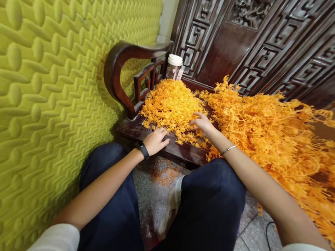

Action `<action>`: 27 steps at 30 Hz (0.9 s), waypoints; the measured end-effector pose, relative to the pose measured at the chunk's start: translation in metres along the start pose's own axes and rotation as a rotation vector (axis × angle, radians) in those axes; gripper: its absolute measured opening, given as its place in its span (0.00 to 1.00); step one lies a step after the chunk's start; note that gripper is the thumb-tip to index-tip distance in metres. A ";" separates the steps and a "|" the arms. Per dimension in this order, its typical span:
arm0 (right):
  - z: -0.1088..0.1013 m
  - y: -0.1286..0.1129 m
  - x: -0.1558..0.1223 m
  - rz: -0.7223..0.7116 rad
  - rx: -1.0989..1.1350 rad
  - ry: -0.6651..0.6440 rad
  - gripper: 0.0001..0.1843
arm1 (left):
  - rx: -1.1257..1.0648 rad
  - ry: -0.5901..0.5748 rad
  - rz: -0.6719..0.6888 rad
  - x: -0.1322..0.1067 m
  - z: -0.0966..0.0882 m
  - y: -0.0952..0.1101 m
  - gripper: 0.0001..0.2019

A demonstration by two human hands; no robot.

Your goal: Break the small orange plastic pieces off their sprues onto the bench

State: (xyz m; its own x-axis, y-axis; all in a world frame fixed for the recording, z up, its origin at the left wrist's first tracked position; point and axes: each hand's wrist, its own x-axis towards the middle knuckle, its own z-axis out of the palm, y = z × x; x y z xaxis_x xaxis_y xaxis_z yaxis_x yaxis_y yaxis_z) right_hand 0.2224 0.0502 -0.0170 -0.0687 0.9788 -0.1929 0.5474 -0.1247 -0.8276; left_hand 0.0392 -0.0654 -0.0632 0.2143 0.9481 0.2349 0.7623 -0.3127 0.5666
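Observation:
A heap of small orange plastic flower-like pieces (173, 101) covers the left end of the dark wooden bench seat (133, 128). At the seat's front edge lies my left hand (155, 141), palm down, fingers reaching toward the heap and thumb apart; I see nothing held in it. My right hand (202, 123) is over the heap's right side, fingers spread and slightly bent, with no piece visible in its grasp. To the right of that hand spreads a large tangled mass of orange plastic sprigs (264, 133), still joined in long strands.
A clear jar with a white lid (174, 66) stands behind the heap, near the curved armrest (113, 66). Carved wooden backrest panels (226, 43) rise behind. A yellow-green textured wall (53, 87) is close on the left. Orange bits (166, 172) lie on the floor under the bench.

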 end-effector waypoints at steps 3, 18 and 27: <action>-0.003 -0.002 -0.003 0.003 -0.101 0.023 0.32 | -0.009 0.042 -0.001 0.002 -0.001 0.000 0.06; -0.032 -0.043 -0.054 -0.523 -0.579 0.233 0.25 | 0.012 0.060 0.116 0.009 0.004 0.006 0.08; -0.075 -0.028 -0.064 -0.165 -1.033 0.633 0.30 | 0.075 0.053 0.104 0.012 0.008 0.004 0.08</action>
State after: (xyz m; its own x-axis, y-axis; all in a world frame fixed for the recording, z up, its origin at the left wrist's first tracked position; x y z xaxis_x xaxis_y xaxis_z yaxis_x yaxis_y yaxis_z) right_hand 0.2740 0.0034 0.0578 0.0607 0.9129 0.4037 0.9952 -0.0862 0.0453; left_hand 0.0501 -0.0550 -0.0643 0.2641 0.9057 0.3317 0.7814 -0.4025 0.4769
